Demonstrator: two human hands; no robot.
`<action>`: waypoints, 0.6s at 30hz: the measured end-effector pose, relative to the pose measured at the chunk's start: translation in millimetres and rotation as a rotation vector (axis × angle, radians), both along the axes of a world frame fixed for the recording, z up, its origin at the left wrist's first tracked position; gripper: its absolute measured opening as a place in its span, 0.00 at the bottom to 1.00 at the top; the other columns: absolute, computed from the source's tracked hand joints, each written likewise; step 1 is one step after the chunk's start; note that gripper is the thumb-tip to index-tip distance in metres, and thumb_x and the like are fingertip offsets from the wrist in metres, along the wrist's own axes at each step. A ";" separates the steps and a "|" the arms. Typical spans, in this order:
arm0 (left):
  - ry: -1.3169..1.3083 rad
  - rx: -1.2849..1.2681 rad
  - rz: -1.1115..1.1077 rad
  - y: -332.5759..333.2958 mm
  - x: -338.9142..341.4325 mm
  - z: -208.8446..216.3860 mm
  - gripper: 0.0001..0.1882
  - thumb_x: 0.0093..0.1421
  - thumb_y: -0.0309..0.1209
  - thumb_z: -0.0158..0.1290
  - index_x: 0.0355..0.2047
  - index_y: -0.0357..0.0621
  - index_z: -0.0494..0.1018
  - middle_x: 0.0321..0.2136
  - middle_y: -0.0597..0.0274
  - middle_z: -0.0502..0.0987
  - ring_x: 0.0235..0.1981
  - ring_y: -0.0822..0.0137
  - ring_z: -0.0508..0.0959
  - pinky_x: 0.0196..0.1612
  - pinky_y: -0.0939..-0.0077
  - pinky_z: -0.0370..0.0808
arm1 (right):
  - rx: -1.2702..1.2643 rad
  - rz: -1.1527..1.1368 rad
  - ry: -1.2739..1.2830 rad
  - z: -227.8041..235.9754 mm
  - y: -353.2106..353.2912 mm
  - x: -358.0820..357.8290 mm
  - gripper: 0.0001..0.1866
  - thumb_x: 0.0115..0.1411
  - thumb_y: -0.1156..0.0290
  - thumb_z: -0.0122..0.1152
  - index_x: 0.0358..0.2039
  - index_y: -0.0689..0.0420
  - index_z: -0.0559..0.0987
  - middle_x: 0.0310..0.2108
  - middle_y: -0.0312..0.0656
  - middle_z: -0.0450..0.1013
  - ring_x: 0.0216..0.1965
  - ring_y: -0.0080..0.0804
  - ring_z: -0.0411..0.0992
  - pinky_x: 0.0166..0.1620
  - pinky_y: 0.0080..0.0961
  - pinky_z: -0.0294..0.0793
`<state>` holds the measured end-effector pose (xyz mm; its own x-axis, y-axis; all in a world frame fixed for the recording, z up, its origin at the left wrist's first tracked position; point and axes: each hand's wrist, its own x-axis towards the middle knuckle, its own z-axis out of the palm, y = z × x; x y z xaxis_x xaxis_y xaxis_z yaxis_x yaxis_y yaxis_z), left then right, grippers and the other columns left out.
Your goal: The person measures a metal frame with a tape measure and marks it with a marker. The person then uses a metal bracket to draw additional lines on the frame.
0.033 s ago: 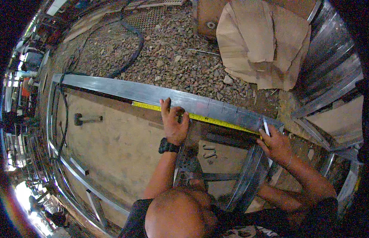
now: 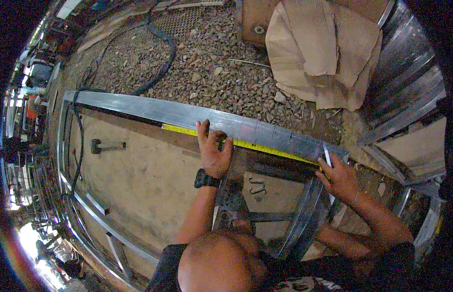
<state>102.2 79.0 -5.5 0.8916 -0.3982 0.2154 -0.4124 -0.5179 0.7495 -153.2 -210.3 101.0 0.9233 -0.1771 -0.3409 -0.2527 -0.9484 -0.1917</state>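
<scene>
A yellow tape measure (image 2: 270, 149) lies stretched along the near edge of a long grey metal tube (image 2: 153, 111). My left hand (image 2: 216, 155), with a black watch on the wrist, grips the tape near its middle, fingers resting on the tube. At the tube's right end, my right hand (image 2: 339, 176) is closed round a slim white pen (image 2: 327, 154), tilted upward over the metal. That hand also sits by the tape's right end, which its fingers partly hide. Several short dark marks cross the tube's face between the two hands.
A hammer (image 2: 107, 146) lies on the board inside the metal frame (image 2: 92, 214). Small bent rods (image 2: 257, 186) rest between the tubes. Beyond are gravel (image 2: 221, 82), a dark cable (image 2: 165, 68), brown cardboard (image 2: 324, 53) and corrugated sheet metal (image 2: 406, 63) at right.
</scene>
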 end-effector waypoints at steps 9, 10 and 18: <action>0.034 -0.022 -0.012 -2.6 7.0 1.2 0.14 0.48 0.25 0.69 0.33 0.39 0.77 0.69 0.41 0.52 0.71 0.43 0.54 0.69 0.53 0.57 | 0.018 0.005 0.003 -0.1 3.2 -1.0 0.23 0.63 0.57 0.61 0.54 0.57 0.76 0.53 0.59 0.69 0.45 0.57 0.75 0.42 0.47 0.78; 0.033 -0.018 -0.014 -3.0 6.7 1.4 0.14 0.47 0.25 0.69 0.33 0.39 0.76 0.69 0.41 0.52 0.71 0.44 0.54 0.69 0.53 0.57 | 0.026 0.009 0.005 -0.4 2.6 -1.1 0.23 0.63 0.57 0.61 0.54 0.57 0.76 0.53 0.59 0.69 0.45 0.56 0.75 0.43 0.47 0.78; 0.008 -0.012 -0.042 -6.1 8.0 5.8 0.12 0.50 0.26 0.67 0.33 0.43 0.76 0.67 0.39 0.55 0.71 0.37 0.51 0.70 0.48 0.53 | 0.060 0.015 -0.024 -1.6 -1.4 -3.6 0.23 0.64 0.57 0.60 0.55 0.56 0.75 0.53 0.58 0.69 0.46 0.56 0.75 0.45 0.46 0.78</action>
